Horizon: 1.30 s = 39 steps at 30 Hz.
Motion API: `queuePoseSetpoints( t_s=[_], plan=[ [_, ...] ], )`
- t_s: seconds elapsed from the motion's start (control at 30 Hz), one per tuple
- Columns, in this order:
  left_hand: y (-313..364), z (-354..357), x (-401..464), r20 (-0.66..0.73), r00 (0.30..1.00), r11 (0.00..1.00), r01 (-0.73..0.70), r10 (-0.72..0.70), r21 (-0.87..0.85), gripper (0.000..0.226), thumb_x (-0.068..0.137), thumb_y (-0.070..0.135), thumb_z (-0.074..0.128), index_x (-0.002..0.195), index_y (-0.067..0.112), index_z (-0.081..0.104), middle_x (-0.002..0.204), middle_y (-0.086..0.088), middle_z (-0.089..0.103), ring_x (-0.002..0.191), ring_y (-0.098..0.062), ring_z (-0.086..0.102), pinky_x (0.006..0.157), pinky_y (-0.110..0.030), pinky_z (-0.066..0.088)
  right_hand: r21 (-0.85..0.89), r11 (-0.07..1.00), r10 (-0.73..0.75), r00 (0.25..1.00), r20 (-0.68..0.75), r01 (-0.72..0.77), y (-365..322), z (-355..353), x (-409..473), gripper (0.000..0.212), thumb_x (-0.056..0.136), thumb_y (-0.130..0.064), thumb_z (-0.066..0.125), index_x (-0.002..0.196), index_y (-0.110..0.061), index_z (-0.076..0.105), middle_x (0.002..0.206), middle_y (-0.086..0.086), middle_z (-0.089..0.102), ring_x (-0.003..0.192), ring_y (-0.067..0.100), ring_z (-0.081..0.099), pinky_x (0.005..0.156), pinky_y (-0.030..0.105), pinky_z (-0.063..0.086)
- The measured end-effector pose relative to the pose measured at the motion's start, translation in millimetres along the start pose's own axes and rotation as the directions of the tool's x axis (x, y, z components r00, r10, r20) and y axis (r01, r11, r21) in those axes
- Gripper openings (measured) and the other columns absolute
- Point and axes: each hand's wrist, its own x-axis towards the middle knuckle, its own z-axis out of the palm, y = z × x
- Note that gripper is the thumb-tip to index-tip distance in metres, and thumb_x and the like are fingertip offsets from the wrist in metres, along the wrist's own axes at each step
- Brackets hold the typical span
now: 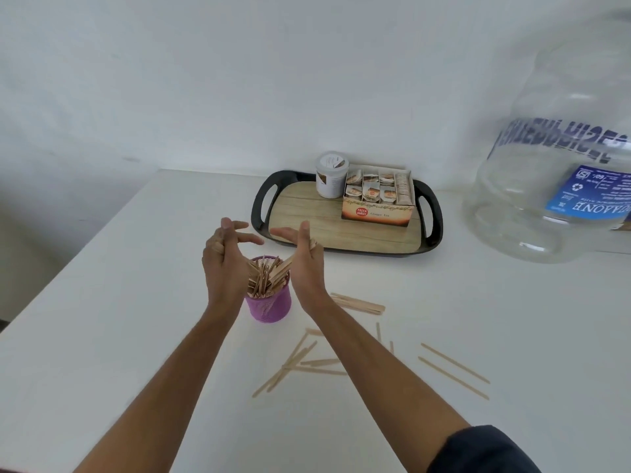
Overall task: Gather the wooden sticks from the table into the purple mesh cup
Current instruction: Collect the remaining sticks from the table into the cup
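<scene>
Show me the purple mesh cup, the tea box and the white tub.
purple mesh cup [269, 308]: head view, front mesh wall.
tea box [375, 212]: head view, printed front panel.
white tub [330, 175]: head view, side wall.

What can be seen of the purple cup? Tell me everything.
The purple cup is a small round holder of what looks like fine mesh. It stands upright on the white table, in front of the black tray. It is crammed with wooden sticks that poke out above its rim at mixed angles. The left hand and the right hand flank its top; the left hides part of its rim. More sticks lie loose on the table to its right.
</scene>
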Motion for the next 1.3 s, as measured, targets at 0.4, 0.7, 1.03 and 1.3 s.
queuePoseSetpoints(
  t_s=[0.4,0.7,1.03,1.3],
  plan=[
    [-36.5,-3.2,-2.1,0.034,0.999,0.998,0.04,-0.042,0.049,0.017,0.089,0.026,0.064,0.077,0.032,0.074,0.096,0.002,0.072,0.1,-0.014,0.065,0.089,-0.035,0.051,-0.101,0.989,-0.108,0.994,0.031,0.11,23.1,6.4,1.2,0.038,0.099,-0.042,0.049,0.113,-0.017,0.073,0.115,-0.006,0.072,0.112,0.004,0.063,0.101,0.025,0.045],
    [-39.0,4.5,-10.8,0.042,0.995,0.966,-0.094,0.086,0.24,0.018,0.097,0.02,0.057,0.083,0.019,0.068,0.083,0.0,0.071,0.075,-0.005,0.064,0.068,-0.013,0.047,-0.582,0.797,-0.055,0.979,0.195,0.161,35.3,9.0,0.9,0.044,0.106,-0.036,0.032,0.103,-0.015,0.07,0.093,0.004,0.072,0.084,0.019,0.066,0.084,0.042,0.054],
    [-18.5,0.0,-34.3,0.011,0.907,0.859,-0.403,0.421,0.315,0.019,0.095,0.016,0.054,0.09,0.004,0.066,0.096,-0.005,0.066,0.092,-0.022,0.059,0.079,-0.035,0.048,-0.602,0.773,-0.15,0.98,0.132,0.199,27.1,-61.9,-4.9,0.03,0.1,-0.032,0.05,0.119,-0.017,0.068,0.115,-0.002,0.071,0.104,0.01,0.064,0.094,0.036,0.052],
    [-67.0,-12.1,-114.6,0.546,0.809,0.46,-0.579,0.218,0.673,0.05,0.08,0.054,0.053,0.093,0.008,0.07,0.092,-0.003,0.066,0.079,-0.021,0.062,0.062,-0.031,0.05,-0.939,0.271,0.048,0.972,0.232,0.211,55.6,-149.1,-13.8,0.04,0.094,-0.035,0.053,0.131,-0.02,0.06,0.133,0.0,0.055,0.122,0.02,0.049,0.102,0.037,0.034]
  ],
)
